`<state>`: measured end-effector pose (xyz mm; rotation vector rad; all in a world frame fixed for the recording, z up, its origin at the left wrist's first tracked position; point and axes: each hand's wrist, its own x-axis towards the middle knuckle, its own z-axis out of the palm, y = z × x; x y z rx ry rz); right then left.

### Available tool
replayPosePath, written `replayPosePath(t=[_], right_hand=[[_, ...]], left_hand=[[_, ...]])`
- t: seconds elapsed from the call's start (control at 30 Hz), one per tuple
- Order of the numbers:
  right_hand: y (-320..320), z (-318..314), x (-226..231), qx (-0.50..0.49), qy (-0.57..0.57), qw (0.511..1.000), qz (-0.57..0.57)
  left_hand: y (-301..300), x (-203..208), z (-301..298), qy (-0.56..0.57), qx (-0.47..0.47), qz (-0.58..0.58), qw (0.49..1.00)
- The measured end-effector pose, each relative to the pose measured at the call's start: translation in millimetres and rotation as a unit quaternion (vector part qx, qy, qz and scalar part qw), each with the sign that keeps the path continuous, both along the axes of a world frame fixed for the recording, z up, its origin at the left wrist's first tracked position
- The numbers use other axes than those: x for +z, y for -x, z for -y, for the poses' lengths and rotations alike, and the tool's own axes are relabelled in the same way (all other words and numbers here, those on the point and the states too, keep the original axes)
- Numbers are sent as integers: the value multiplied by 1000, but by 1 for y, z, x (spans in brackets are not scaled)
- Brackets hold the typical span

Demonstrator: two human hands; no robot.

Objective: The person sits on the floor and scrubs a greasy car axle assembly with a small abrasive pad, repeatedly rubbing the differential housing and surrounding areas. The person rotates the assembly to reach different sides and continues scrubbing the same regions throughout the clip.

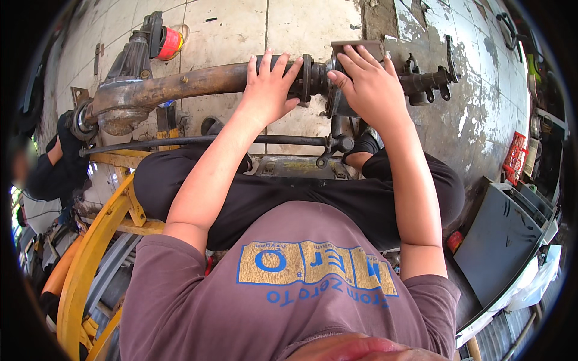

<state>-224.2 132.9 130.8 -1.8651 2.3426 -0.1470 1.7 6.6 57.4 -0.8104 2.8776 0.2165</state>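
Note:
A heavy vehicle axle (186, 83) lies across in front of me, with a bulging differential housing (123, 102) toward its left end. My left hand (268, 90) rests on the axle tube, fingers spread, just left of a round flange (307, 78). Beyond that flange, my right hand (370, 84) lies palm down with fingers stretched over a dark metal plate (374, 47); its underside is hidden. Right of this hand a dark fitting with lugs and a lever (424, 81) sticks out. A long thin rod (211, 139) runs below the axle, nearer my legs.
A red can (171, 44) stands on the tiled floor behind the differential. Yellow metal framing (90, 253) curves along my left. Another person in dark clothes (51, 174) is by the axle's left end. A grey metal box (503, 234) and red packets (516, 157) lie right.

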Motion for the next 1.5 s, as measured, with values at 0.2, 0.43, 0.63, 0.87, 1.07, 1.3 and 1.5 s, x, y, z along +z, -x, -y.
replayPosePath(t=[0.2,0.43,0.63,0.87,1.07,1.3,1.5], right_hand=[[-1,2,1,13,3,1000,-12],[-4,7,8,39,-16,999,-23],[-5,7,14,33,-66,997,-35],[-10,2,22,33,-97,993,-50],[7,2,-2,50,3,998,-26],[31,3,-5,-11,86,989,118],[34,7,-4,-68,99,975,184]], left_hand=[[0,0,1,-1,0,-11,1000],[-2,0,-1,-4,3,-7,1000],[-3,-1,-2,1,6,-2,1000],[-3,-1,-1,-3,2,-1,1000],[-2,2,-1,-1,1,8,1000],[-1,1,-1,-1,0,-7,1000],[-2,-2,-1,13,-6,-4,1000]])
